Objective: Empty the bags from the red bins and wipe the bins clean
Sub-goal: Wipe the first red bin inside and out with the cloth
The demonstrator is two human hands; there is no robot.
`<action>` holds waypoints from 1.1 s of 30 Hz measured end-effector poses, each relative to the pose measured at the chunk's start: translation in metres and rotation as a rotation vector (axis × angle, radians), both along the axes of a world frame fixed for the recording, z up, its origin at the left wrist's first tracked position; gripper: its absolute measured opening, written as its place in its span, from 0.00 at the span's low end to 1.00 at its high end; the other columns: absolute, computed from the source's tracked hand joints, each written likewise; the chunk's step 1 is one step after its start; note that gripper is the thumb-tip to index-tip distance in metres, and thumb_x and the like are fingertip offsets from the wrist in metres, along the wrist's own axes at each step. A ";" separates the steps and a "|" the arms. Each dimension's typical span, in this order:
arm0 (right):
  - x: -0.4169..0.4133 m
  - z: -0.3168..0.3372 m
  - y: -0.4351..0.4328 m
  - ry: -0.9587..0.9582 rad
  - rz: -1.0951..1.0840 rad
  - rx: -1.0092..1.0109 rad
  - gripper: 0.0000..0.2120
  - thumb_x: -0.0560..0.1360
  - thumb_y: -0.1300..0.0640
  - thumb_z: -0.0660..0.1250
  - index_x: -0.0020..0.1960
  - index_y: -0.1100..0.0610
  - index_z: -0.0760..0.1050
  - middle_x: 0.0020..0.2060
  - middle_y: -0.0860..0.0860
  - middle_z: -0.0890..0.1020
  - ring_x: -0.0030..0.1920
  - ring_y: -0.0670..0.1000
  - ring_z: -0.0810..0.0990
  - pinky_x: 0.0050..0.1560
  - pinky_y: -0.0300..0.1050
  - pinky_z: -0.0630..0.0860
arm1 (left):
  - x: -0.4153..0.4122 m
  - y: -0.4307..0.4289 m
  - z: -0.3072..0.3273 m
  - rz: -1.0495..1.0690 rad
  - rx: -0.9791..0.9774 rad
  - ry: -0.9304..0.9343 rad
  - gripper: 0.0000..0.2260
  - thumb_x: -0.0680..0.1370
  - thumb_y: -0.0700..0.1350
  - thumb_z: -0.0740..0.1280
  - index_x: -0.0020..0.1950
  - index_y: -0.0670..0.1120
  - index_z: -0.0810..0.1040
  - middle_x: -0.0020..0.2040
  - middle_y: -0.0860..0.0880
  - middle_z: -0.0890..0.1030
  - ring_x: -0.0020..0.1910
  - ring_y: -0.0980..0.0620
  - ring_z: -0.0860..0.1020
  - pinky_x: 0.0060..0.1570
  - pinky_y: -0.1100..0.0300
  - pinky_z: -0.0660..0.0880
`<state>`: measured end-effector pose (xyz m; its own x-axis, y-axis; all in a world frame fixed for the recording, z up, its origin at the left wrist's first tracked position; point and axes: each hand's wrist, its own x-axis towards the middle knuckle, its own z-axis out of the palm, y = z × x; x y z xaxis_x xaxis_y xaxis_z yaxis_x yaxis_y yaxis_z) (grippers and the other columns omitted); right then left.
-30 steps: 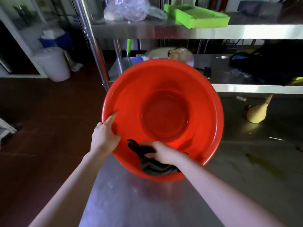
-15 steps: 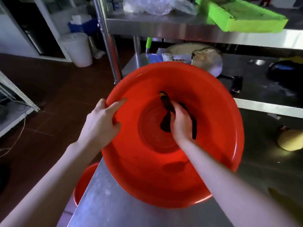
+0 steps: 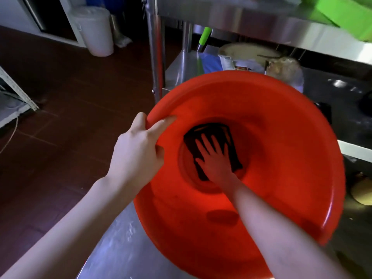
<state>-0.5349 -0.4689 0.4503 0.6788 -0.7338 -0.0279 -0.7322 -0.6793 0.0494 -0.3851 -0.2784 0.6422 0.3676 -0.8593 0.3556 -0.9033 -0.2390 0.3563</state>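
A large round red bin [image 3: 281,158] stands tilted toward me on the corner of a steel table [image 3: 120,248]. My left hand [image 3: 138,152] grips its left rim, thumb inside and fingers round the outside. My right hand [image 3: 216,160] lies flat with fingers spread, pressing a dark cloth [image 3: 225,133] against the bin's round bottom. The cloth is spread out under the palm. No bag is visible in this bin.
Behind the bin a steel shelf rack [image 3: 261,19] holds a green tray [image 3: 346,15], a cutting board and wrapped items on its lower level. A white bucket [image 3: 96,31] stands on the dark red floor [image 3: 70,117] at the left. A yellowish object [image 3: 362,192] lies at the right.
My right hand carried the cloth from the bin's near wall down to the bottom and flattened on it. The view has moved closer, and my left hand kept its hold on the rim.
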 end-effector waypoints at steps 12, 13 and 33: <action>-0.013 -0.027 0.019 0.165 0.481 -0.192 0.30 0.68 0.39 0.71 0.68 0.41 0.72 0.73 0.42 0.68 0.75 0.53 0.64 0.68 0.66 0.66 | 0.003 -0.004 0.002 0.023 0.043 -0.018 0.34 0.71 0.36 0.68 0.73 0.60 0.68 0.45 0.47 0.64 0.32 0.42 0.72 0.31 0.52 0.75; -0.010 -0.025 0.016 0.160 0.466 -0.165 0.30 0.68 0.39 0.71 0.69 0.42 0.72 0.73 0.42 0.67 0.75 0.53 0.62 0.69 0.65 0.64 | 0.003 -0.004 0.002 0.028 0.047 -0.024 0.34 0.71 0.36 0.68 0.73 0.60 0.68 0.45 0.47 0.64 0.31 0.43 0.72 0.31 0.53 0.75; -0.068 -0.007 0.022 0.082 -0.228 0.107 0.36 0.80 0.53 0.59 0.79 0.52 0.40 0.78 0.57 0.44 0.77 0.62 0.51 0.75 0.56 0.52 | -0.023 0.003 -0.002 0.129 -0.024 -0.050 0.31 0.71 0.36 0.68 0.71 0.58 0.71 0.44 0.46 0.64 0.28 0.44 0.67 0.27 0.55 0.69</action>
<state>-0.6028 -0.4465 0.4433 0.4888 -0.8572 -0.1620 -0.8633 -0.5021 0.0518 -0.4077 -0.2751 0.6405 0.4563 -0.7970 0.3957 -0.8821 -0.3467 0.3189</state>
